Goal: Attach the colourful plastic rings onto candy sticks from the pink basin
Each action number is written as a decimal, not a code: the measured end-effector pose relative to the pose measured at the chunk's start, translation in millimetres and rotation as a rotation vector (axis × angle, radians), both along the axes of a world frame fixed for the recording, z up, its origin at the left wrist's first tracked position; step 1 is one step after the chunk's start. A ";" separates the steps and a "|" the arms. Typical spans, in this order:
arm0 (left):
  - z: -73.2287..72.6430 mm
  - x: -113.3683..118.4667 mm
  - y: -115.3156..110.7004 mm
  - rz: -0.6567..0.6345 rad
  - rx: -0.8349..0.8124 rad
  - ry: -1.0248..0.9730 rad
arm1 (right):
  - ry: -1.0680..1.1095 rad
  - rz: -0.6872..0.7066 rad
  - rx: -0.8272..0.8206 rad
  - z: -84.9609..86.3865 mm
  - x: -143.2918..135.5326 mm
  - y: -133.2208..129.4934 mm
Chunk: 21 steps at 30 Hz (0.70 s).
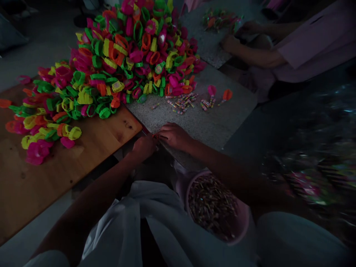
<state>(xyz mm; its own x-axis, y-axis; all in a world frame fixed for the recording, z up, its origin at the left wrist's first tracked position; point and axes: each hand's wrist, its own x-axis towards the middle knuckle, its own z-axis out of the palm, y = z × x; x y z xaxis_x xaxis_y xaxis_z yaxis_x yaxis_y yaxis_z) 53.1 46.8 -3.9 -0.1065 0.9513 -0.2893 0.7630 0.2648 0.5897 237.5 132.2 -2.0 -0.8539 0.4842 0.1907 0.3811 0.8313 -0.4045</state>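
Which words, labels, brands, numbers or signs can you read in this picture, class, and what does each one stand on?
There is no readable text.
Small patterned sticks on the grey tabletop: any print is too small to read.
Heap of bright plastic bands: any markings are too small.
Sticks in the pink bucket: too small and dark.
Clear plastic bags: too blurred.

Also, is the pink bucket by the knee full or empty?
Far from empty: small wrapped pieces cover the inside of the pink bucket.
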 end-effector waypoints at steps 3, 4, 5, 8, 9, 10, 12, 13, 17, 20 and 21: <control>5.2 0.1 1.9 -0.152 -0.046 0.192 | -0.109 -0.015 0.081 6.0 -4.6 0.1; 6.8 0.2 2.5 -0.195 -0.062 0.251 | -0.136 -0.022 0.101 7.2 -6.2 0.3; 8.5 0.6 3.0 -0.231 -0.075 0.303 | -0.155 -0.029 0.112 8.0 -7.8 0.3; 14.3 3.2 2.9 -0.290 -0.094 0.394 | -0.146 -0.049 0.102 8.1 -11.5 -2.1; 16.7 3.9 2.3 -0.286 -0.095 0.394 | -0.125 -0.060 0.092 7.4 -11.6 -3.8; 19.2 3.9 1.6 -0.270 -0.096 0.378 | -0.097 -0.070 0.082 6.5 -10.6 -5.8; 24.7 -0.1 1.2 -0.222 -0.070 0.293 | -0.030 -0.093 0.062 3.5 -3.1 -8.9; 27.6 -4.9 2.2 -0.202 -0.039 0.231 | 0.010 -0.122 0.051 1.5 4.5 -9.0; 41.3 -43.4 20.9 -0.065 0.145 0.073 | 0.157 -0.506 0.023 -6.4 64.8 10.2; 51.5 -78.0 51.8 0.146 0.255 0.110 | 0.079 -1.025 0.039 -8.5 123.4 44.5; 53.8 -86.4 64.5 0.167 0.268 0.142 | 0.019 -1.153 0.038 -8.2 139.6 56.9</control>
<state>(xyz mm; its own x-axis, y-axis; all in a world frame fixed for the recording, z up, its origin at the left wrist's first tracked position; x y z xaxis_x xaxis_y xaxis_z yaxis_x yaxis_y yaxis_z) -33.3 111.2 50.0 -0.2886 0.9574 -0.0030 0.8013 0.2433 0.5465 377.1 189.2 -10.2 0.0954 0.9686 0.2296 0.9162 0.0047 -0.4007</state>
